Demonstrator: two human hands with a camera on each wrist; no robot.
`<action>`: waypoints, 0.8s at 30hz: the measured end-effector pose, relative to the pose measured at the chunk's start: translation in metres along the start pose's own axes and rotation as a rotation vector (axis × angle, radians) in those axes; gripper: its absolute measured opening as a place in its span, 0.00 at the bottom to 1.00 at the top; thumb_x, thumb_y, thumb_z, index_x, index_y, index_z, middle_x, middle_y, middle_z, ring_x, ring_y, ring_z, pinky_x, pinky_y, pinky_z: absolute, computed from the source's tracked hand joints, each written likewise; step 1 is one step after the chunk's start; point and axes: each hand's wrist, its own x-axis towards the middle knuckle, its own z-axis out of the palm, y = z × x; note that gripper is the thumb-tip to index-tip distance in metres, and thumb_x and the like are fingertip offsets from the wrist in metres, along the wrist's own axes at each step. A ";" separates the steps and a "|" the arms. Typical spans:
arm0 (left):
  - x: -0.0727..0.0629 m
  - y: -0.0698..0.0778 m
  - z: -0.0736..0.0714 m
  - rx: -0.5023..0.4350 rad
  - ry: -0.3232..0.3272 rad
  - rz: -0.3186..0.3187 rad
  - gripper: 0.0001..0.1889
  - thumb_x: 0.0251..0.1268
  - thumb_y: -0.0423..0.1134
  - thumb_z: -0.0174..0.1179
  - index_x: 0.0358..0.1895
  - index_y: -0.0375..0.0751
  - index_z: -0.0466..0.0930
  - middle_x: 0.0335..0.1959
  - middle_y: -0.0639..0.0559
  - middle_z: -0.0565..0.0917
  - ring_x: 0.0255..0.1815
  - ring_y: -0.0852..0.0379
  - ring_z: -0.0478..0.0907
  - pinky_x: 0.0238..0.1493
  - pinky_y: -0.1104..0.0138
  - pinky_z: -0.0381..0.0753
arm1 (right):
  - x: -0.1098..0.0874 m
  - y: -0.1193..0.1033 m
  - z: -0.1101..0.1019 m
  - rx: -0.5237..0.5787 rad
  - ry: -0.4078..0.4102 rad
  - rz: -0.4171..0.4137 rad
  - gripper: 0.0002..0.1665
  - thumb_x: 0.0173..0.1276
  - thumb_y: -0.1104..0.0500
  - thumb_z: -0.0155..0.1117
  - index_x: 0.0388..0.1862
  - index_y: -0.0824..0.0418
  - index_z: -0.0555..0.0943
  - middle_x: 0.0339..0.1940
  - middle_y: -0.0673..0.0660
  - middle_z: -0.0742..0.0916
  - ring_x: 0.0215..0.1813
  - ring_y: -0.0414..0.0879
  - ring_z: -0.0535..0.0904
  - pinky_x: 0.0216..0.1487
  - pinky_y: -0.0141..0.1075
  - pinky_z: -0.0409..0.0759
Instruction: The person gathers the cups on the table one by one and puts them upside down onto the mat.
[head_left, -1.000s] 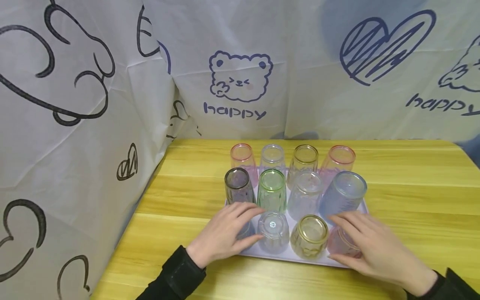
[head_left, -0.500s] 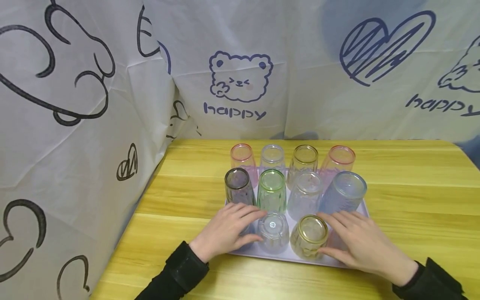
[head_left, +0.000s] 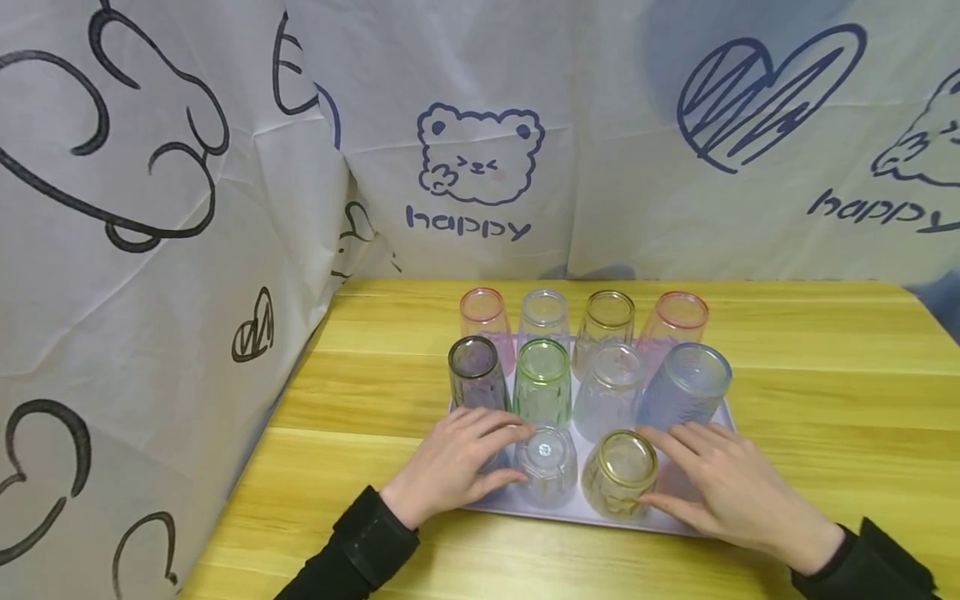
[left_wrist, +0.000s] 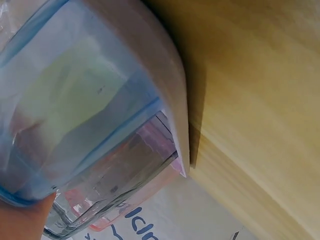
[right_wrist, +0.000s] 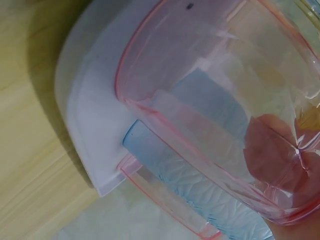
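Upside-down drinking glasses stand in rows on a pale lilac tray (head_left: 555, 512). My left hand (head_left: 453, 462) curls round a blue glass (left_wrist: 75, 95) at the front left corner; its thumb and index tips reach the neighbouring clear glass (head_left: 546, 467). At the front right, my right hand (head_left: 738, 492) curls round a pink glass (right_wrist: 200, 115), largely covered by the hand in the head view. The thumb and index tips there come up to the yellow glass (head_left: 621, 475). Through the pink glass, fingers (right_wrist: 272, 150) show in the right wrist view.
Behind stand a dark grey glass (head_left: 476, 375), a green glass (head_left: 543, 387), another clear glass (head_left: 609, 392) and a larger blue glass (head_left: 686, 387). Further pink, pale and amber glasses form the back row. A printed white cloth (head_left: 637, 192) hangs behind the wooden table (head_left: 817, 367).
My right hand has moved left over the pink glass, its fingertips now up against the yellow one. The left hand has shifted only slightly. The glasses stay in place.
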 end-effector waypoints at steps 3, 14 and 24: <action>0.000 -0.001 -0.002 -0.008 0.004 0.002 0.27 0.60 0.60 0.67 0.61 0.54 0.80 0.57 0.57 0.84 0.58 0.57 0.82 0.57 0.62 0.82 | 0.000 0.000 -0.001 0.012 0.010 -0.002 0.41 0.59 0.28 0.67 0.58 0.57 0.83 0.36 0.48 0.86 0.40 0.44 0.83 0.38 0.44 0.84; 0.003 -0.009 -0.039 -0.081 0.080 -0.032 0.24 0.73 0.59 0.55 0.60 0.47 0.81 0.56 0.54 0.84 0.58 0.57 0.83 0.59 0.62 0.83 | 0.000 0.016 -0.025 0.177 0.194 -0.040 0.33 0.71 0.34 0.58 0.51 0.62 0.85 0.43 0.49 0.87 0.43 0.44 0.83 0.50 0.29 0.77; 0.016 -0.042 -0.095 0.062 0.261 -0.115 0.26 0.75 0.59 0.51 0.55 0.41 0.82 0.51 0.46 0.87 0.52 0.47 0.85 0.53 0.55 0.86 | 0.000 0.066 -0.070 0.078 0.289 0.074 0.42 0.73 0.31 0.49 0.49 0.70 0.84 0.39 0.63 0.87 0.43 0.49 0.79 0.66 0.10 0.57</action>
